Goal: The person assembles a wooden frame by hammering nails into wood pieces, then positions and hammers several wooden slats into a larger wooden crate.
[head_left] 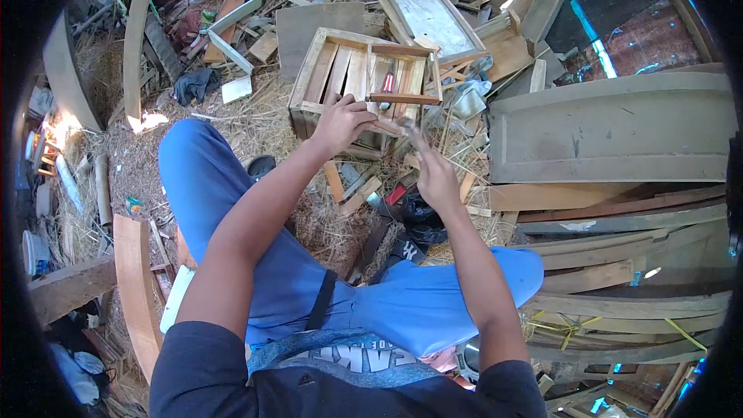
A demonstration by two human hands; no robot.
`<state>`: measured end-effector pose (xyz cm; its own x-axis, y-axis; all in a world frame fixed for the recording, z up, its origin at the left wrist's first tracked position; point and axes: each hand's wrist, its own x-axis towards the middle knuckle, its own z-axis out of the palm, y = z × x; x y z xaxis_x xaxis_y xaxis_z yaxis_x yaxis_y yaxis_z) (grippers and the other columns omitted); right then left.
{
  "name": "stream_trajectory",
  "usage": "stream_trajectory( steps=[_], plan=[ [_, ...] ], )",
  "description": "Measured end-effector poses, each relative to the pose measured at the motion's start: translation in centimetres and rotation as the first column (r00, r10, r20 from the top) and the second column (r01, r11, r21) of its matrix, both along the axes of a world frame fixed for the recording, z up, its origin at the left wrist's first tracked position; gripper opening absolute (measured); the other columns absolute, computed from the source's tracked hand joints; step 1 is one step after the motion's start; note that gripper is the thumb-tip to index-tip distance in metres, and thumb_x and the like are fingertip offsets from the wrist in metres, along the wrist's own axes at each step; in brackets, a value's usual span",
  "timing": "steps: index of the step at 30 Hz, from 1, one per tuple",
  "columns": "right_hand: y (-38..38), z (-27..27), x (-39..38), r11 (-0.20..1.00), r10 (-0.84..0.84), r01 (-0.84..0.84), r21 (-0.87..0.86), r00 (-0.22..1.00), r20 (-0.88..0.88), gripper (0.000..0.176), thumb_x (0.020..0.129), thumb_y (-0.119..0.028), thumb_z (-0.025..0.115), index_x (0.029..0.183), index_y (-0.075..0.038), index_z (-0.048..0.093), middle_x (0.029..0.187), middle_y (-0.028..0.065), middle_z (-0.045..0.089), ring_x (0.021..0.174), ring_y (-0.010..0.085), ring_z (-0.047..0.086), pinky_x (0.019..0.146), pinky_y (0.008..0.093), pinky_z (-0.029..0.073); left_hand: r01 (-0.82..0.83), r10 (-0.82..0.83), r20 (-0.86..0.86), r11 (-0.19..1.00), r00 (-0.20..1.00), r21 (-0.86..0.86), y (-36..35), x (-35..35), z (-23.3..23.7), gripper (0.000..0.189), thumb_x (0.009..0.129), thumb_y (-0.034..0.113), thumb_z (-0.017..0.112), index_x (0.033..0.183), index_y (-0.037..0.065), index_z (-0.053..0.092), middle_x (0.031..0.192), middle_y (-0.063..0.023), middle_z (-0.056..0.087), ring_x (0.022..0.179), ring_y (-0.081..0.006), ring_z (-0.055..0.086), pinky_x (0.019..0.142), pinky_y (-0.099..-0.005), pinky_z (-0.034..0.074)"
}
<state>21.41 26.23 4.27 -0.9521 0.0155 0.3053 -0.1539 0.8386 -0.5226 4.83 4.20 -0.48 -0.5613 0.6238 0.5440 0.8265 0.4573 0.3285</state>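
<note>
- head view: a seated person in blue trousers [224, 186] looks down over their own knees at a straw-covered floor [255, 128] littered with offcuts of wood
- left hand [340, 120]: fingers curled down over the near rim of a wooden crate [340, 70], closed on that rim; the forearm runs back to the near left
- right hand [435, 176]: raised just near and right of the crate, apart from the left hand; it is blurred, the fingers [414, 139] pointing far towards the crate; how far it is open, and whether it has hold of anything, i cannot tell
- the wooden crate stands on the straw, far of the knees, its open top facing up and its slatted bottom showing; a loose wooden slat [405, 98] lies across its right part; a red-handled tool [388, 81] lies inside, just far of that slat
- a framed panel [429, 15] leans far and right of the crate, touching its far corner
- a black cap [409, 246] lies on the straw between the knees, near the right hand
- a black cloth [195, 83] lies on the straw to the left, well apart from the crate
- a broad grey board [611, 135] fills the right side; a curved plank [138, 286] stands at the near left, beside the left leg
</note>
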Motion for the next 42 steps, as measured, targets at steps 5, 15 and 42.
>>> stream_trajectory(
  steps=[5, 15, 42],
  plan=[
    [0.1, -0.2, 0.0, 1.0, -0.022, 0.022, -0.003, 1.0, -0.021, 0.063, 0.098, -0.007, 0.055, 0.157, -0.025, 0.042, 0.108, 0.0213, 0.07, 0.09, 0.0449, 0.069, 0.077, 0.0527, 0.057, -0.002, 0.001, -0.019, 1.0, 1.0, -0.014, -0.1, -0.1, 0.1, 0.012, 0.085, 0.027, 0.074, 0.094, 0.019, 0.077, 0.085, 0.003, 0.063, 0.091, -0.0206, 0.058, 0.087, -0.0424, 0.039],
    [0.0, -0.5, 0.2, 1.0, -0.015, 0.015, 0.004, 1.0, -0.001, 0.063, 0.1, -0.01, 0.054, 0.159, -0.027, 0.039, 0.111, 0.0194, 0.07, 0.092, 0.0435, 0.07, 0.074, 0.052, 0.058, -0.021, 0.021, -0.031, 1.0, 0.999, -0.007, 0.0, 0.4, 0.2, 0.012, 0.085, 0.027, 0.074, 0.095, 0.021, 0.078, 0.084, 0.004, 0.063, 0.09, -0.0197, 0.058, 0.085, -0.0423, 0.039],
    [0.7, 1.3, -1.5, 0.976, -0.095, 0.1, -0.193, 0.995, 0.036, 0.052, 0.104, -0.012, 0.054, 0.155, -0.019, 0.047, 0.124, 0.0254, 0.068, 0.106, 0.0444, 0.068, 0.089, 0.0468, 0.054, -0.114, 0.1, -0.155, 0.99, 0.983, -0.087, -0.4, 2.0, 0.5, 0.041, 0.083, 0.015, 0.069, 0.122, 0.028, 0.072, 0.128, 0.0034, 0.066, 0.116, -0.0198, 0.058, 0.102, -0.0506, 0.035]
  ],
)
